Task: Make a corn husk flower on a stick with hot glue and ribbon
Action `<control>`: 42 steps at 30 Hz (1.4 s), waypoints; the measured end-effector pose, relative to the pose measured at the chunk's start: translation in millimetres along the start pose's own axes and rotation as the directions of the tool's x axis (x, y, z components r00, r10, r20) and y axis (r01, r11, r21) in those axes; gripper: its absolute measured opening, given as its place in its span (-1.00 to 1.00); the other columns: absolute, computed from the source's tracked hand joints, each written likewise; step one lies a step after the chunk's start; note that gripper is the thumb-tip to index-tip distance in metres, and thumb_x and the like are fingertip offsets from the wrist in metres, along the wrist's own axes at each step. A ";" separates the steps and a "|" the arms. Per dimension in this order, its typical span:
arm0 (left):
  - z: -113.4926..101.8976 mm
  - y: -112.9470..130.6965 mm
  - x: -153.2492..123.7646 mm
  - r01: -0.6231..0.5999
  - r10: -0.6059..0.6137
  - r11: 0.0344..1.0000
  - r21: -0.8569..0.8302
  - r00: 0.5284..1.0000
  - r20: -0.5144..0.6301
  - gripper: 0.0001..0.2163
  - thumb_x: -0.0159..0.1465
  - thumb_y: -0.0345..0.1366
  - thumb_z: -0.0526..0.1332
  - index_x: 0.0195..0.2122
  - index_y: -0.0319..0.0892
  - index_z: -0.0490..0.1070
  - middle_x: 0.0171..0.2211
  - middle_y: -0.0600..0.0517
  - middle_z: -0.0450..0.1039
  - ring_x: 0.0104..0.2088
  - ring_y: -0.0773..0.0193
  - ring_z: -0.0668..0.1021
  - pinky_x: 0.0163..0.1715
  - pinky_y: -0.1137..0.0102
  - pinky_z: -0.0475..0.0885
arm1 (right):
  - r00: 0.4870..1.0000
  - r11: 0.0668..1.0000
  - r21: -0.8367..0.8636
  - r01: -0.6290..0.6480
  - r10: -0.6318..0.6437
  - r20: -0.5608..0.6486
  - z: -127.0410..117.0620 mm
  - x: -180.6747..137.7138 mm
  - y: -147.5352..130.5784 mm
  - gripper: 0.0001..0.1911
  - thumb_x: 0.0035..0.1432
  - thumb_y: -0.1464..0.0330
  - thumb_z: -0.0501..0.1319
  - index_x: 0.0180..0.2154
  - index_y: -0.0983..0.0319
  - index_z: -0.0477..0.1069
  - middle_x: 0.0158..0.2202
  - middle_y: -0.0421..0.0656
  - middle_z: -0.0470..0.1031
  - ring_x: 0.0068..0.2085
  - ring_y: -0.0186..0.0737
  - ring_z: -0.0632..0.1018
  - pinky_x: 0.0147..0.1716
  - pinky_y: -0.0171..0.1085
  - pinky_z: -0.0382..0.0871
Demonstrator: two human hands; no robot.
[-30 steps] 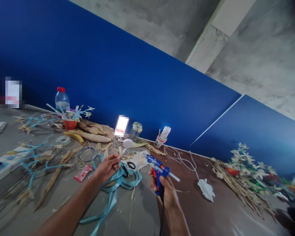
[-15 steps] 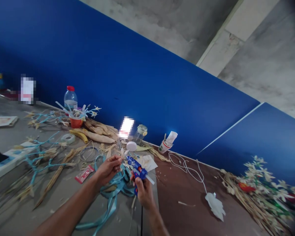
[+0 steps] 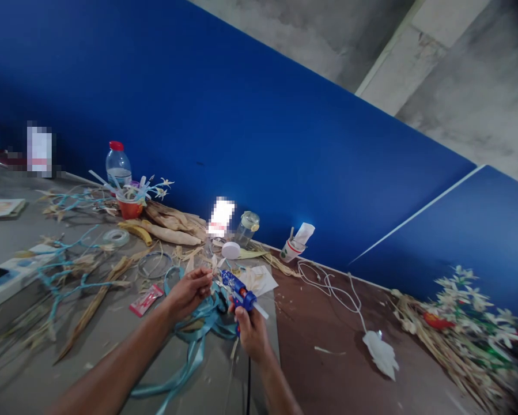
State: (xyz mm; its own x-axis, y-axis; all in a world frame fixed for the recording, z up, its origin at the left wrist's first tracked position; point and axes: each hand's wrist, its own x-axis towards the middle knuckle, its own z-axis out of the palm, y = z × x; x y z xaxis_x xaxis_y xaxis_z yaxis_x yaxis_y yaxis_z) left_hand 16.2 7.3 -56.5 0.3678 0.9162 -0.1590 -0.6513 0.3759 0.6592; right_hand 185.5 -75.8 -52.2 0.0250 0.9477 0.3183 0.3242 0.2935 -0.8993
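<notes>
My left hand (image 3: pixel 192 293) pinches a small pale husk flower (image 3: pixel 215 266) between thumb and fingertips. A blue hot glue gun (image 3: pixel 237 288) is gripped in my right hand (image 3: pixel 252 334); a whitish glue stick (image 3: pixel 261 310) juts from its back. Its nozzle points up and left, close to the flower; I cannot tell whether they touch. Light-blue ribbon (image 3: pixel 193 354) lies in loops on the table beneath both hands. A pink packet (image 3: pixel 147 300) rests left of my left hand.
Blue-wrapped branches (image 3: pixel 62 282), dried husks (image 3: pixel 176 223) and a power strip (image 3: pixel 14 276) occupy the left. Along the blue partition (image 3: pixel 284 132) stand a red-capped bottle (image 3: pixel 118 161), a jar (image 3: pixel 246 229) and a paper cup (image 3: pixel 292 250). White flowers (image 3: pixel 470 300) lie far right, past a white cable (image 3: pixel 323 282).
The view has shifted and tilted slightly. Both hands keep almost the same pose, with the flower and the glue gun still close together.
</notes>
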 end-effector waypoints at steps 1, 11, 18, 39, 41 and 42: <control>0.5 0.3 -0.4 0.006 -0.006 1.000 0.001 1.000 -0.002 -0.80 -0.04 -0.43 0.37 -0.46 -0.24 0.34 -0.66 0.18 0.25 -0.68 0.55 0.24 -0.64 0.59 0.13 | 1.000 1.000 -0.005 0.002 -0.002 0.006 0.2 -0.1 0.8 -0.60 0.17 0.09 0.05 -0.34 0.28 0.44 -0.41 -0.09 0.47 -0.46 -0.28 0.41 -0.51 -0.33 0.29; -0.4 -0.6 -0.3 0.017 -0.016 0.999 -0.027 0.999 0.028 -0.82 -0.02 -0.45 0.36 -0.45 -0.24 0.35 -0.66 0.18 0.24 -0.68 0.54 0.23 -0.64 0.57 0.13 | 0.979 0.951 -0.232 0.202 -0.196 0.047 1.6 0.4 -6.5 -0.71 0.15 0.15 0.07 -0.34 0.23 0.36 -0.43 -0.14 0.40 -0.39 -0.22 0.44 -0.39 -0.26 0.34; 3.2 1.0 -3.1 0.026 -0.023 0.998 -0.054 0.999 0.048 -0.85 0.01 -0.45 0.34 -0.46 -0.26 0.35 -0.63 0.15 0.27 -0.67 0.55 0.25 -0.65 0.59 0.15 | 0.925 0.823 -0.425 0.378 -0.352 0.141 4.8 3.6 -11.5 -0.77 0.11 0.25 0.10 -0.26 0.26 0.34 -0.38 -0.09 0.41 -0.35 -0.17 0.41 -0.35 -0.23 0.26; 10.0 7.2 -7.2 -0.018 0.018 0.998 -0.065 1.000 -0.003 -0.82 -0.05 -0.45 0.37 -0.49 -0.26 0.34 -0.67 0.16 0.26 -0.68 0.53 0.24 -0.64 0.58 0.16 | 0.871 0.764 -0.423 0.487 -0.457 0.178 0.6 -0.3 -12.9 -0.74 0.06 0.38 0.13 -0.15 0.24 0.31 -0.28 -0.06 0.48 -0.25 -0.15 0.48 -0.23 -0.18 0.26; 9.7 6.6 -7.4 -0.008 0.008 0.998 -0.057 1.000 0.001 -0.82 -0.04 -0.45 0.36 -0.49 -0.25 0.34 -0.67 0.16 0.26 -0.67 0.53 0.24 -0.64 0.58 0.16 | 0.866 0.766 -0.409 0.497 -0.470 0.171 1.3 0.7 -13.5 -0.73 0.05 0.39 0.14 -0.14 0.23 0.30 -0.28 -0.08 0.49 -0.26 -0.16 0.48 -0.24 -0.19 0.26; 9.6 6.2 -7.5 -0.004 0.005 0.999 -0.053 1.000 0.007 -0.82 -0.03 -0.45 0.36 -0.48 -0.25 0.34 -0.66 0.16 0.26 -0.67 0.53 0.25 -0.63 0.59 0.16 | 0.861 0.764 -0.403 0.504 -0.482 0.164 1.6 1.1 -13.8 -0.72 0.06 0.38 0.14 -0.13 0.23 0.30 -0.28 -0.08 0.49 -0.26 -0.16 0.48 -0.24 -0.19 0.26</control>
State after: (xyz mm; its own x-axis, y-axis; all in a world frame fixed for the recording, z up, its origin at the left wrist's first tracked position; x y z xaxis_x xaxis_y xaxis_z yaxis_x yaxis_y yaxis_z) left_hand 15.7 1.5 -44.2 0.3696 0.9170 -0.1504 -0.6874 0.3787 0.6197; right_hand 179.5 -78.6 -39.9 -0.2900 0.6949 0.6580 0.6412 0.6515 -0.4054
